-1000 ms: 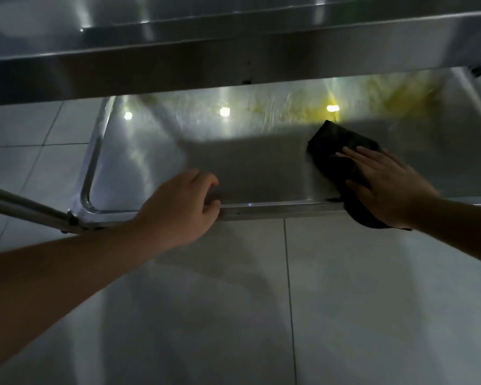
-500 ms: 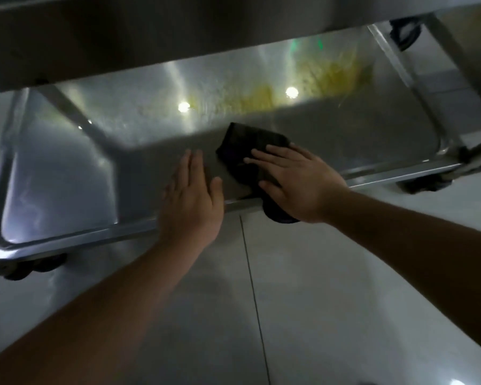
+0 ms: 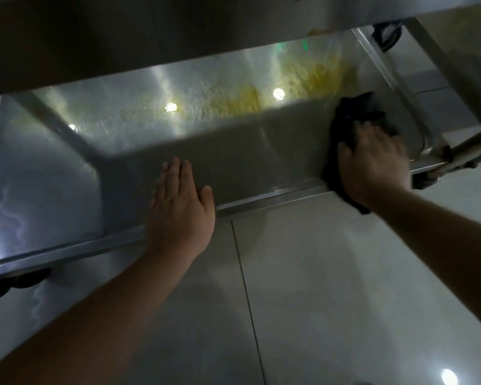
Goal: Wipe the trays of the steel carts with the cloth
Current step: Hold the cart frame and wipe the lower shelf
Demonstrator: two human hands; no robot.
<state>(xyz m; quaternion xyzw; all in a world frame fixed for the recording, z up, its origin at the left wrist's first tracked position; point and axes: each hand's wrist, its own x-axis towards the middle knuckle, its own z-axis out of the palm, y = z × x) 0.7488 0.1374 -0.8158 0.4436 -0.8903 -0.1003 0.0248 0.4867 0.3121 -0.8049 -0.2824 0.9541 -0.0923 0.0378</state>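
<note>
Rightward along the tray point(image 3: 67, 168) went the cloth point(image 3: 353, 118), pressed beneath the right hand point(image 3: 372, 162); left hand point(image 3: 181, 201) lies flat, fingers point(image 3: 178, 173) straight.

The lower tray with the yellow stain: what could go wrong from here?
The cloth under the right hand works beside the yellow stain, so it may smear the stain or miss it. The left hand lies flat over the lower tray rim and could slip on the steel.
</note>
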